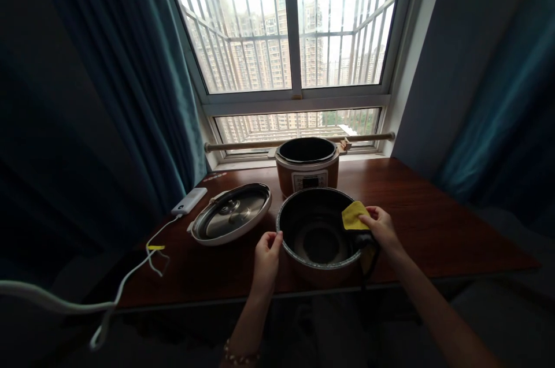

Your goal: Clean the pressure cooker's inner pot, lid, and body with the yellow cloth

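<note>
A round dark inner pot (318, 241) with a pale rim stands near the table's front edge, and I see nothing inside it. My left hand (266, 258) pinches its rim on the left side. My right hand (381, 229) grips a yellow and dark cloth (355, 216), which drapes over the pot's right rim and hangs down outside. Just behind the pot is the brown and white cooker body (286, 174), its top uncovered and its control panel facing me. To the left lies the cooker lid (234, 215), with its metal underside showing.
A white power bank (189, 201) lies at the table's left, with a white cable (125, 278) running over the edge. The brown table (433, 229) meets a barred window (299, 96). Blue curtains (143, 67) hang on both sides.
</note>
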A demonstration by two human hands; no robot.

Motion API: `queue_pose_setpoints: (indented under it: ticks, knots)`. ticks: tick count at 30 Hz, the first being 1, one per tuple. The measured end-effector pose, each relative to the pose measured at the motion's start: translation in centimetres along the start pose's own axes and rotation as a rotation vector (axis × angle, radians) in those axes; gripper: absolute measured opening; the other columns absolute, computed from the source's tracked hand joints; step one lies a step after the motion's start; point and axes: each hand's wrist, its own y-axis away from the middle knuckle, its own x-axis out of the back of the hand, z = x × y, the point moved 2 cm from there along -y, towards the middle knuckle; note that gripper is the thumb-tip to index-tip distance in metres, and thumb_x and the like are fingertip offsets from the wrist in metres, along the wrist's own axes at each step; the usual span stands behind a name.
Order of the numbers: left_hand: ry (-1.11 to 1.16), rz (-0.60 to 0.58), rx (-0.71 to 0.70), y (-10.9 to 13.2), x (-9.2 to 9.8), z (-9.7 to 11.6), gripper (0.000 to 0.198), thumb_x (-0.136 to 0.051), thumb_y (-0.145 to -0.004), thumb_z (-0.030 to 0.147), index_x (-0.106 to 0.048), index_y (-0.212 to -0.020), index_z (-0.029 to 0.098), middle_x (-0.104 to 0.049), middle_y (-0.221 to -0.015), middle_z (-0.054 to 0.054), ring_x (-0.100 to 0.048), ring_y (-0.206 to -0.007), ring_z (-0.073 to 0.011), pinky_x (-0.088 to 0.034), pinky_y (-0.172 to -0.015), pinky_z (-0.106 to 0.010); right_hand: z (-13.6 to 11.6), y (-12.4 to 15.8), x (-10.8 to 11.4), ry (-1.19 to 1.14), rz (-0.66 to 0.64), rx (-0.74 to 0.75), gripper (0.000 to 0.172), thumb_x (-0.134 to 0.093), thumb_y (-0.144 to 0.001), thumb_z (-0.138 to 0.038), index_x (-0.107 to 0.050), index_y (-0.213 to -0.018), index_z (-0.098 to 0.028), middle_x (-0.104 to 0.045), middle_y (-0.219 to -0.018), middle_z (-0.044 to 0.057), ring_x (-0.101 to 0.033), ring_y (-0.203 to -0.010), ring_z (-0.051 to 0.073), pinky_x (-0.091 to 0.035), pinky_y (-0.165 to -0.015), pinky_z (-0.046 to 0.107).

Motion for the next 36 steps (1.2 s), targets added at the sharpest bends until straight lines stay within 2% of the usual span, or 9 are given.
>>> queue_pose_setpoints:
  ticks: [9,17,22,29,32,36]
  knots:
    - [-0.013,-0.029,0.009,-1.9,0.1,-1.0,0.03,-0.062,-0.07,0.045,-0.055,-0.067,0.016,-0.054,-0.062,0.001,-0.048,-0.06,-0.0118,-0.039,-0.059,-0.023,1.0,-0.7,-0.9,0.002,0.035,0.001,0.03,-0.066,-0.055,-0.03,-0.054,-0.079,-0.018,-0.062,-0.075,0.004,-0.061,-0.065,0.019,-0.049,-0.057,0.027]
    - [-0.043,-0.032,0.01,-2.6,0.0,-1.3,0.034,-0.061,-0.07,0.048,-0.055,-0.067,0.014,-0.055,-0.062,0.001,-0.049,-0.059,-0.012,-0.039,-0.059,-0.024,1.4,-0.9,-1.3,-0.056,0.07,0.014,0.031,-0.067,-0.058,-0.031,-0.054,-0.082,-0.017,-0.062,-0.074,0.003,-0.06,-0.067,0.018,-0.049,-0.058,0.027]
    - [-0.049,-0.023,-0.027,-4.1,-0.6,-0.8,0.033,-0.06,-0.07,0.046,-0.055,-0.067,0.014,-0.054,-0.06,0.001,-0.049,-0.058,-0.0119,-0.039,-0.058,-0.024,1.8,-2.6,-1.7,-0.031,0.086,0.042,0.029,-0.065,-0.057,-0.032,-0.054,-0.08,-0.018,-0.062,-0.074,0.003,-0.06,-0.066,0.019,-0.049,-0.056,0.028]
    - [-0.059,0.026,-0.05,-7.0,-1.2,-0.5,0.034,-0.062,-0.065,0.046,-0.055,-0.063,0.013,-0.054,-0.058,0.001,-0.048,-0.057,-0.0118,-0.039,-0.058,-0.024,2.4,-5.5,-3.6,0.024,0.109,0.06,0.029,-0.063,-0.056,-0.033,-0.054,-0.078,-0.017,-0.063,-0.072,0.004,-0.06,-0.066,0.019,-0.05,-0.059,0.029]
    - [-0.061,0.032,-0.055,-7.2,-1.2,-0.6,0.034,-0.063,-0.064,0.046,-0.054,-0.062,0.013,-0.053,-0.057,0.001,-0.048,-0.056,-0.0116,-0.039,-0.057,-0.025,2.4,-5.9,-3.9,0.04,0.11,0.06,0.029,-0.063,-0.056,-0.032,-0.054,-0.079,-0.017,-0.063,-0.074,0.004,-0.061,-0.067,0.019,-0.05,-0.06,0.029]
    - [-0.064,0.026,-0.046,-6.1,-0.8,-0.7,0.033,-0.061,-0.067,0.046,-0.055,-0.065,0.013,-0.054,-0.059,0.001,-0.048,-0.057,-0.0118,-0.039,-0.058,-0.025,2.2,-5.0,-3.4,0.048,0.083,0.041,0.03,-0.064,-0.056,-0.033,-0.055,-0.079,-0.017,-0.063,-0.074,0.005,-0.06,-0.066,0.019,-0.05,-0.058,0.029]
